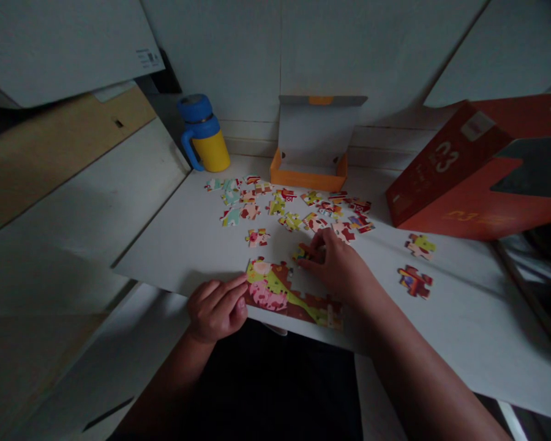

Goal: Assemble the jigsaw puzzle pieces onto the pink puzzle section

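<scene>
A partly joined jigsaw puzzle (280, 294) lies flat near the table's front edge, showing green, pink and brown areas. My left hand (218, 309) rests at its left side, fingers stretched out and the fingertips touching the puzzle's left edge. Just above the joined part, my right hand (333, 263) pinches a puzzle piece (302, 252) with yellow-green and dark colours; the fingers partly hide it. One loose pink piece (257, 237) lies by itself behind the joined section. Several more loose pieces (291, 221) are spread farther back, some of them close to my right fingers.
An orange box (308, 179) stands with its lid up against the wall. To its left is a blue and yellow mug (211, 150). A large red box (459, 171) leans at the right, with two loose pieces (416, 282) in front of it. White panels border the table's left.
</scene>
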Tool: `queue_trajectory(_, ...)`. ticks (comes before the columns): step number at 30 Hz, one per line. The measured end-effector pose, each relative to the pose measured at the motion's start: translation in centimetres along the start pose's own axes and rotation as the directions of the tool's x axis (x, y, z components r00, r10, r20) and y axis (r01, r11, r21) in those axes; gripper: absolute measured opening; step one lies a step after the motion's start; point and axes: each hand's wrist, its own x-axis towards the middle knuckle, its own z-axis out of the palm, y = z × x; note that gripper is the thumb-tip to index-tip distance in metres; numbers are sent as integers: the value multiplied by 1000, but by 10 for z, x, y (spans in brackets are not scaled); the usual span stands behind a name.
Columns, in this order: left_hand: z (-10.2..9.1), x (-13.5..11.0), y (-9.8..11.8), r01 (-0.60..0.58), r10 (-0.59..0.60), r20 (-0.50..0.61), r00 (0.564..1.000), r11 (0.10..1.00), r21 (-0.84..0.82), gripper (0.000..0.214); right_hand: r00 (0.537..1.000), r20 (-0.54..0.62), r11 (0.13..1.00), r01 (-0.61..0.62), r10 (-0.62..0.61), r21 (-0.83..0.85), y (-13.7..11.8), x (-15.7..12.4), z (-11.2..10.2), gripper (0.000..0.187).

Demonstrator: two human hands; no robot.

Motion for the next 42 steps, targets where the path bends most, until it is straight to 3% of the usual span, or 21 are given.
queue_trajectory(4,0,0,0,-3,3,3,1000,1000,-3,26,996,84,957,-43,19,288,0,1,-5,29)
queue_trajectory(7,-1,0,1,-4,4,-1,1000,1000,-7,26,981,196,760,-130,3,637,-3,-3,-9,41)
queue_trajectory(9,-2,1,2,-2,2,0,1000,1000,-6,26,965,258,643,-176,-35,745,-5,-5,-12,58)
queue_trajectory(10,-2,1,2,-2,2,1,1000,1000,-5,25,959,280,628,-187,-51,755,-6,-6,-13,63)
queue_trajectory(15,-2,2,1,-2,2,1,1000,1000,-2,25,941,330,693,-190,-74,696,-5,-4,-16,42)
queue_trajectory(22,0,1,1,-6,6,5,1000,1000,7,26,946,323,915,-126,-5,384,-4,-3,-21,22)
queue_trajectory(32,-1,-1,0,4,-4,3,1000,1000,9,27,943,332,996,-49,21,77,-6,-4,-26,9)
queue_trajectory(42,0,-2,0,6,-6,10,1000,1000,0,30,931,364,1000,13,-19,19,-10,-6,-27,21)
